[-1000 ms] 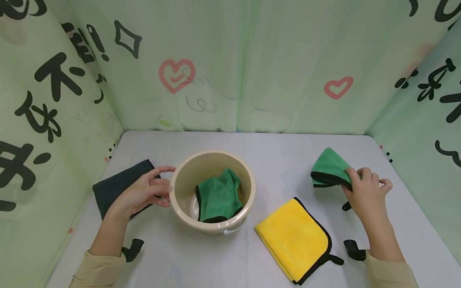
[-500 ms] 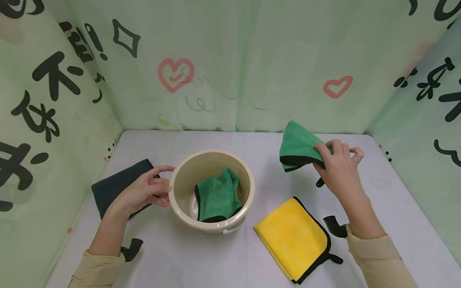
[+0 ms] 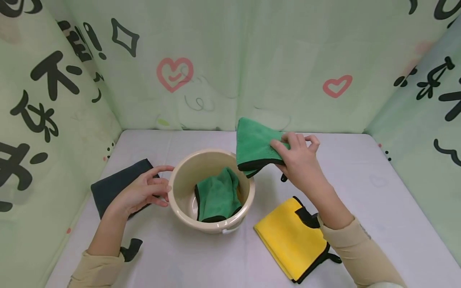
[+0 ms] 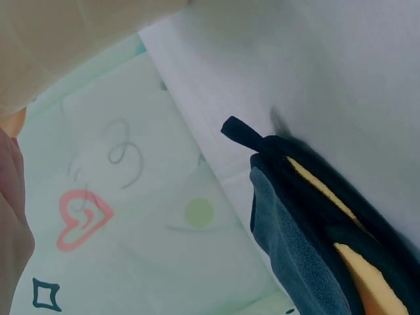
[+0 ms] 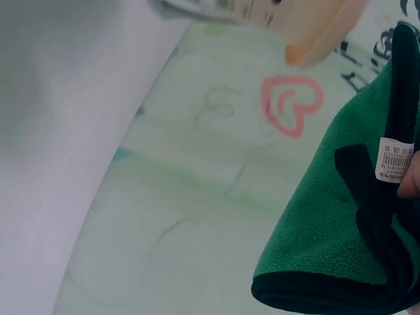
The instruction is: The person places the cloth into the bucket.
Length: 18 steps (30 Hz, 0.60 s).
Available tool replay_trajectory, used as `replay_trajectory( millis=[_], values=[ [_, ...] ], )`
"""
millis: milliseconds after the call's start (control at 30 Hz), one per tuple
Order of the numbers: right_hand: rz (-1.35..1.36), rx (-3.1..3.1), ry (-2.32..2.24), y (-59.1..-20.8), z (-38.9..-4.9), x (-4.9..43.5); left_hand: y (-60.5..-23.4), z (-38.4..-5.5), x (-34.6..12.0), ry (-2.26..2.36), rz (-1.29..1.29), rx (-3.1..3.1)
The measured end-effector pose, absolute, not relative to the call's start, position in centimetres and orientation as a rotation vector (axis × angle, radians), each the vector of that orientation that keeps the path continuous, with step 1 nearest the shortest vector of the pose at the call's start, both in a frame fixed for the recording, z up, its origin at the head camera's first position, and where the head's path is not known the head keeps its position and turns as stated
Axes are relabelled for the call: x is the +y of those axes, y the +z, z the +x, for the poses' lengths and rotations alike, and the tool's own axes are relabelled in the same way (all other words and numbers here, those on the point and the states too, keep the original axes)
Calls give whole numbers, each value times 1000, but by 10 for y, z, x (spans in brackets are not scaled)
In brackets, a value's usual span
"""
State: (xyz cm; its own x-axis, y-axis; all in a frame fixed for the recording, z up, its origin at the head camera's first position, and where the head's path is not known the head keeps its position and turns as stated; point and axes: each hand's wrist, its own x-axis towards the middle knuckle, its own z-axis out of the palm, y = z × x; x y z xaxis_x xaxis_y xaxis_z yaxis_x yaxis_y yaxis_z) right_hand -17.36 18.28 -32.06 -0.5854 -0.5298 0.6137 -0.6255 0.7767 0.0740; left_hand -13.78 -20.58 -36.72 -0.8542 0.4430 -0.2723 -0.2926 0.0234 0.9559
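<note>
My right hand (image 3: 300,162) grips a folded green towel (image 3: 253,142) with black edging by its right side, raised beside the bucket's right rim. In the right wrist view, a white label and a black hanging loop show on that towel (image 5: 321,216), with a fingertip at the right edge. My left hand (image 3: 145,194) touches the left outside of a cream bucket (image 3: 185,174), fingers fairly straight. Inside the bucket lies another green towel (image 3: 217,196), crumpled. The left wrist view has part of the left hand (image 4: 12,230) at its edge and the bucket (image 4: 72,39) at upper left.
A folded dark towel (image 3: 120,186) lies left of the bucket, partly behind the left hand. Its yellow inner side shows in the left wrist view. A folded yellow towel (image 3: 284,236) lies at front right, partly under the right forearm. Printed curtains (image 3: 288,60) enclose the table (image 3: 201,260).
My right hand has lifted the green towel from the table's right side and carried it left to the bucket's right rim. The left hand and bucket stay in place.
</note>
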Motion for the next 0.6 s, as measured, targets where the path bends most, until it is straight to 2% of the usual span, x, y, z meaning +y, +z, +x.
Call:
replay_trajectory(
  millis=[600],
  values=[
    [1197, -2227, 87, -329, -158, 111, -367, -137, -204, 1878, 144, 1815]
  ],
)
